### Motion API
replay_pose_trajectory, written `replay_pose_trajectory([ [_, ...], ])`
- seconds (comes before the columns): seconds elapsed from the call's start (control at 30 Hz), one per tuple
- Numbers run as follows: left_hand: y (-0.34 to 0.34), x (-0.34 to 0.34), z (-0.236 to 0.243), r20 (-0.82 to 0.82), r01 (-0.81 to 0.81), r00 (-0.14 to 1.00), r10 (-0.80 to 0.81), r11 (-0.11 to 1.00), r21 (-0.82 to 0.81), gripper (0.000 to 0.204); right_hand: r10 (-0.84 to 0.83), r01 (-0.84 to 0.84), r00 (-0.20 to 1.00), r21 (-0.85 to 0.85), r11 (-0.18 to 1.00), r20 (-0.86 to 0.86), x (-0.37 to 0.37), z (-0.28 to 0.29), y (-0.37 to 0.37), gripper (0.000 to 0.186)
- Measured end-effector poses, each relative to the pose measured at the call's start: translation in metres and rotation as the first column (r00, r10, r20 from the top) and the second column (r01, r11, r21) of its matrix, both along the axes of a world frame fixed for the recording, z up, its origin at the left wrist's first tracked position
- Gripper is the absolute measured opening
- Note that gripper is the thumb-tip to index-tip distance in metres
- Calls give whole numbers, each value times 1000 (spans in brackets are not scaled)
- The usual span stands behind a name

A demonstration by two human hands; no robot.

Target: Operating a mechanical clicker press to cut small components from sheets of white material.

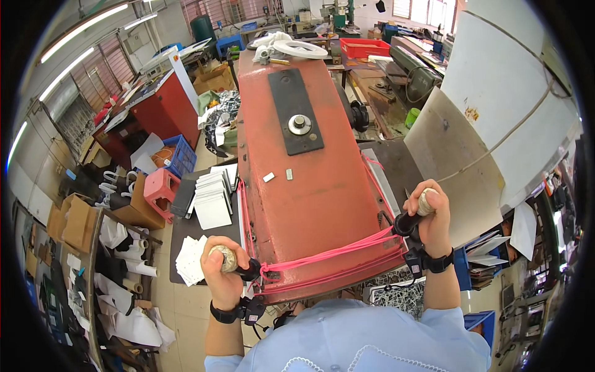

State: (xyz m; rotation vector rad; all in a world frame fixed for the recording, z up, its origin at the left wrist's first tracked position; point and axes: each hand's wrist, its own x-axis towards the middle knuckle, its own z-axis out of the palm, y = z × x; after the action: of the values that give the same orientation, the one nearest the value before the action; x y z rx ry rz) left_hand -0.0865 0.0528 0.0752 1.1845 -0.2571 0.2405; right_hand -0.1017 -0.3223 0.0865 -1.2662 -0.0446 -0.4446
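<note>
The light blue shirt [347, 338] is closest, at the bottom. Each wrist has a black band [224, 314] with a small gadget on it.

The left hand [224, 286] has its fingers curled around a pale, bumpy left knob [229, 258], next to a black left handle [250, 270]. The right hand [436, 220] has its fingers wrapped around the right knob [426, 203], next to a black right handle [406, 224]. Both knobs are at the near end of a big red machine [310, 204], one on each side. Pink cords [334, 253] go across the front of the machine, from one handle to the other. I can't tell how they are tied.

Just past the left hand, white sheets [189, 261] lie in a messy pile. A stack of white cards [213, 204] sits on a dark surface [186, 228]. On the right, there is a big metal sheet [462, 164].

Two little pieces [289, 174] lie on top of the machine, near each other. Past them is a long black plate [285, 93] with a round silver dial [299, 124]. Off to the left are a pink stool [162, 189] and a blue crate [181, 158]. A white ring [300, 49] lies at the far end of the machine, and a red tray [364, 48] is behind it, to the right.
</note>
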Motion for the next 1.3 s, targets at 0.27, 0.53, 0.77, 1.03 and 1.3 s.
replay_pose_trajectory([
  [0.27,-3,-2,5,35,15,999,-17,998,59,59,113,-97,985,-120,988,132,2,-5,-13,67],
  [0.53,-31,-14,17,90,83,991,-94,990,113,67,129,-107,984,-172,979,125,20,7,-53,76],
  [0.77,-89,-1,10,220,566,745,-630,771,292,108,-484,510,858,-381,771,170,39,14,-128,58],
  [1.03,-72,36,-46,70,173,912,-404,534,828,34,-133,176,978,-296,939,161,-8,4,-48,59],
  [1.3,-64,85,-95,279,-189,909,-309,290,938,33,-436,450,893,-190,873,112,12,-4,-33,49],
])
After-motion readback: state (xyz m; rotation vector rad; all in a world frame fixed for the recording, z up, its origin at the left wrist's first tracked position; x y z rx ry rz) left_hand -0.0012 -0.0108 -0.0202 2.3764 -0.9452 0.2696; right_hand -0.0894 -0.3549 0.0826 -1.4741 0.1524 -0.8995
